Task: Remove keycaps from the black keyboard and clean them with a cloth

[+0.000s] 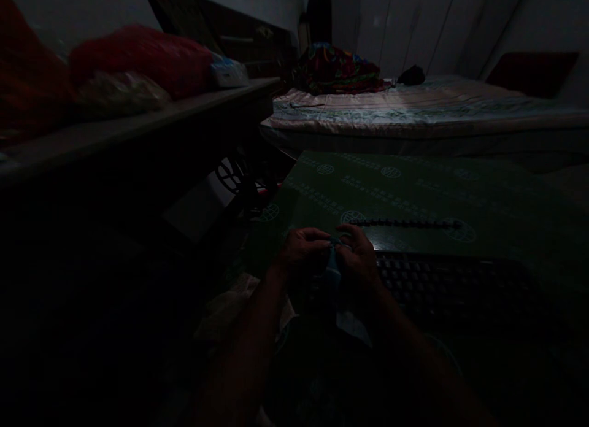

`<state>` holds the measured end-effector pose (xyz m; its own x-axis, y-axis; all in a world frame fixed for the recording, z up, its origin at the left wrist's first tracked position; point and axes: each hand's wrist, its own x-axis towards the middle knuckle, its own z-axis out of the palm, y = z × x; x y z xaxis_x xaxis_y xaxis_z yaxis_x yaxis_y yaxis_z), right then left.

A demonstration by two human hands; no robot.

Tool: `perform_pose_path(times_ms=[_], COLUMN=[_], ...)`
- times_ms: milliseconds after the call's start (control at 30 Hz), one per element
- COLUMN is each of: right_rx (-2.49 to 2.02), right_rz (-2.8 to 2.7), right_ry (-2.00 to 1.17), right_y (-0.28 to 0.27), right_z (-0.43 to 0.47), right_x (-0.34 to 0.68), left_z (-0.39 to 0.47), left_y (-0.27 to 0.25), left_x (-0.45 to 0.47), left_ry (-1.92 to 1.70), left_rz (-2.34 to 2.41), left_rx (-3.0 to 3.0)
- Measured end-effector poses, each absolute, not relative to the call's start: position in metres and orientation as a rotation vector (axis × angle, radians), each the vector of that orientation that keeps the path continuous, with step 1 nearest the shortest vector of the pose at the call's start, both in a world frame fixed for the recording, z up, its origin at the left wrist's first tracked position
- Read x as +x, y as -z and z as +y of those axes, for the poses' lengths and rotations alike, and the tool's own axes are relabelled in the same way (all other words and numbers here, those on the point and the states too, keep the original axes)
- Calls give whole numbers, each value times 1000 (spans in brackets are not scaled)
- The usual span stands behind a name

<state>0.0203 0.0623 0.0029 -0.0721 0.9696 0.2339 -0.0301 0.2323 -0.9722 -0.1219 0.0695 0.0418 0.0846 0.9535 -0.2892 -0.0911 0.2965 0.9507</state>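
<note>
Both hands meet above the left end of a black keyboard (442,289), in very dim light. My left hand (301,249) is closed, its thumb and fingers pinching a thin blue piece that looks like cloth (332,270). From the other side my right hand (359,255) pinches the same piece near its top edge, its fingers bent. Whether something small sits inside the folds is hidden. Behind the keyboard, a line of small dark pieces like keycaps (405,223) runs across the green board (368,191).
A crumpled pale cloth (230,307) lies by my left forearm, and a whitish scrap (353,326) lies below the hands. At left, a shelf (184,111) carries red bags (142,59) and a small box (229,71). A bed (414,111) stands beyond the board.
</note>
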Motion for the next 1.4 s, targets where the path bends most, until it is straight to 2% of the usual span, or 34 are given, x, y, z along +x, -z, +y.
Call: perform_pose_path(times_ms=[733, 1400], right_rx=[-1117, -1025], right_rz=[-1341, -1444], right_ry=[-1027, -934], right_y=[-15, -8], right_z=[59, 57], right_x=[19, 19], left_z=[66, 68], left_y=[-46, -46], left_x=[-125, -130], left_ry=[-935, -928], left_rz=[1245, 1255], left_rx=[958, 999])
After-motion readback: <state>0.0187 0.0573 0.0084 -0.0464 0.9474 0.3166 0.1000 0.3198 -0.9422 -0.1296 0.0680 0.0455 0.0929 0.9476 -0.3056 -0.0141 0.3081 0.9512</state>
